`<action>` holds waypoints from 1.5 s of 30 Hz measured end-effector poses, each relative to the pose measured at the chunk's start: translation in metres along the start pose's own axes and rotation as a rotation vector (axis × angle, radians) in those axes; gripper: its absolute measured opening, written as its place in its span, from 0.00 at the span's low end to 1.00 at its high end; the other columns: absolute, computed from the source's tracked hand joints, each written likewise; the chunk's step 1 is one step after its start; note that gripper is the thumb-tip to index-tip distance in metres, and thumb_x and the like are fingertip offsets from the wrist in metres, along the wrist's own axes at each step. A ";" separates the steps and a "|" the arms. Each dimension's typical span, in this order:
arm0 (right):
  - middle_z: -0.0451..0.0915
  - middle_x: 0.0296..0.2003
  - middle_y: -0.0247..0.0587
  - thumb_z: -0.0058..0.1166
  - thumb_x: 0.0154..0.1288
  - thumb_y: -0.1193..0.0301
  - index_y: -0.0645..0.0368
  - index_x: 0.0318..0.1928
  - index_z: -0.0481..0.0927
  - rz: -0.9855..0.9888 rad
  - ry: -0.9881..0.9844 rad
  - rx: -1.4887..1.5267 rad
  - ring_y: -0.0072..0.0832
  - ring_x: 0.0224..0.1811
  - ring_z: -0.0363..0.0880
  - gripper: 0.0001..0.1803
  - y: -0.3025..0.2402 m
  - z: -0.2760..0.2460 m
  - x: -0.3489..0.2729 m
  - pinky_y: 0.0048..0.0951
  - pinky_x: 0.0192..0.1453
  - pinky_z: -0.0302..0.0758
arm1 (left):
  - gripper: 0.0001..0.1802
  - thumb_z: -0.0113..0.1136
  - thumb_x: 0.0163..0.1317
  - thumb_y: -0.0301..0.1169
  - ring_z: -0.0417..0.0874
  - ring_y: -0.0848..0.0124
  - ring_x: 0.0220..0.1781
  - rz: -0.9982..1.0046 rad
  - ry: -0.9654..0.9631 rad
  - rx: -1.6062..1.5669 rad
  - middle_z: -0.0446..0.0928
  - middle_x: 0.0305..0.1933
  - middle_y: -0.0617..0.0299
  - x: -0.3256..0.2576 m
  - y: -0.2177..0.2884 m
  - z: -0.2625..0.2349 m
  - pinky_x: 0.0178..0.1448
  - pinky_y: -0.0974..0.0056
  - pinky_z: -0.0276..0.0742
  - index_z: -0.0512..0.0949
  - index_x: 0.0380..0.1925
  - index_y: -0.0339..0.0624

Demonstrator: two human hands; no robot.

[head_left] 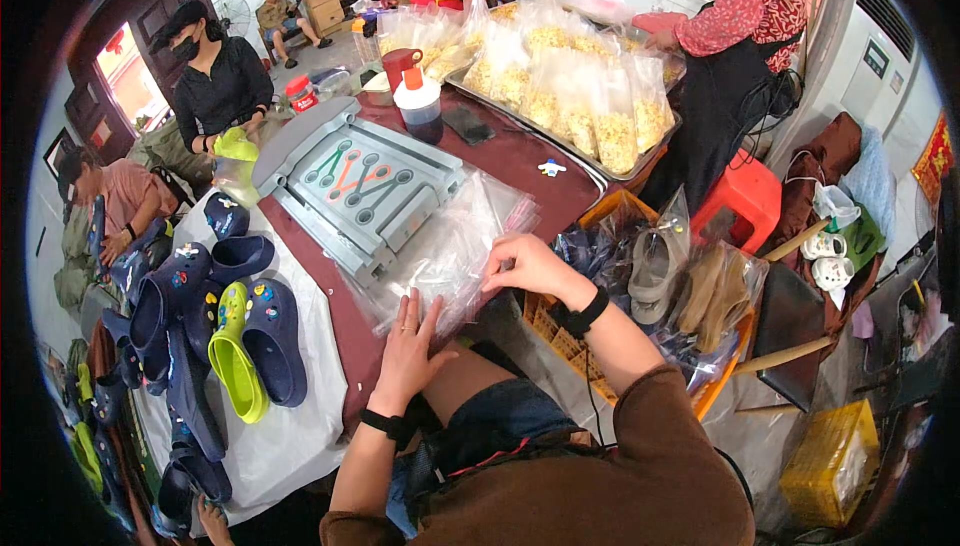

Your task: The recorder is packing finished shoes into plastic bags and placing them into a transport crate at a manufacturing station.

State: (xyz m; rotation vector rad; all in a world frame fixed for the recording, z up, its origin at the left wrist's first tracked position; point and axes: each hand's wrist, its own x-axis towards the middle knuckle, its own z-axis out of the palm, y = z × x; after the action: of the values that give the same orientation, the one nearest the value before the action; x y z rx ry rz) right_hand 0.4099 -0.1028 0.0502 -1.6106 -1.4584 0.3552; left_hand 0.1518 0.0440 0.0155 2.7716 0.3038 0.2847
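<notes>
A stack of transparent plastic bags point(478, 221) lies at the near edge of the dark red table point(545, 201), right in front of me. My left hand point(408, 351) rests on the bags' near edge with its fingers stretched out. At the right edge of the stack, my right hand point(535, 268) has its fingers curled together in a pinch on the plastic bag film. Just beyond, a grey plastic panel point(330, 208) with ribs and green, orange and grey dumbbell-shaped marks lies partly under the bags.
Navy clogs point(275, 346) and a lime green clog point(235, 346) lie on white sheeting to my left. A tray point(600, 161) of bagged yellow food stands far right. Bagged shoes fill an orange crate point(570, 346). A red stool point(745, 201) stands beyond. Several people are around the table.
</notes>
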 end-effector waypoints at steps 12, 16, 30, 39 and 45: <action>0.78 0.26 0.41 0.66 0.61 0.70 0.64 0.30 0.86 0.037 0.260 0.104 0.31 0.32 0.77 0.09 -0.037 0.006 0.044 0.31 0.37 0.70 | 0.48 0.71 0.55 0.36 0.51 0.44 0.81 0.167 0.191 0.105 0.51 0.80 0.40 0.026 0.031 -0.015 0.79 0.44 0.57 0.59 0.74 0.43; 0.77 0.25 0.37 0.65 0.63 0.71 0.66 0.29 0.84 0.090 0.381 0.181 0.25 0.31 0.74 0.10 -0.046 0.013 0.051 0.28 0.36 0.68 | 0.46 0.72 0.55 0.35 0.61 0.40 0.76 0.085 0.063 -0.055 0.53 0.78 0.40 0.017 0.021 0.008 0.76 0.44 0.61 0.61 0.74 0.51; 0.72 0.33 0.35 0.59 0.65 0.80 0.62 0.31 0.76 -0.358 0.845 0.142 0.26 0.39 0.71 0.06 -0.134 -0.011 0.042 0.26 0.47 0.68 | 0.51 0.74 0.55 0.43 0.57 0.38 0.75 -0.008 0.370 -0.006 0.59 0.75 0.42 0.027 0.013 -0.003 0.76 0.43 0.59 0.57 0.76 0.48; 0.73 0.37 0.34 0.50 0.74 0.77 0.65 0.37 0.77 -0.396 1.141 0.295 0.23 0.40 0.70 0.06 -0.152 -0.026 0.029 0.25 0.51 0.67 | 0.29 0.74 0.55 0.39 0.79 0.48 0.56 0.000 0.563 -0.396 0.78 0.52 0.48 -0.005 0.041 -0.029 0.58 0.52 0.75 0.77 0.54 0.40; 0.79 0.45 0.36 0.61 0.65 0.65 0.52 0.45 0.82 -0.884 0.941 0.151 0.32 0.47 0.74 0.10 -0.194 0.005 0.003 0.36 0.52 0.70 | 0.43 0.77 0.50 0.43 0.76 0.59 0.63 0.060 0.489 -0.941 0.73 0.62 0.54 -0.049 0.054 -0.074 0.64 0.56 0.73 0.70 0.65 0.42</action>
State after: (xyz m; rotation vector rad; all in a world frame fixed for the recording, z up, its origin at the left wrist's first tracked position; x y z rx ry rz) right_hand 0.2833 -0.1190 0.1964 -0.6784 -1.1697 -0.6978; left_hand 0.0972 0.0052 0.0944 1.7588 0.1383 0.8659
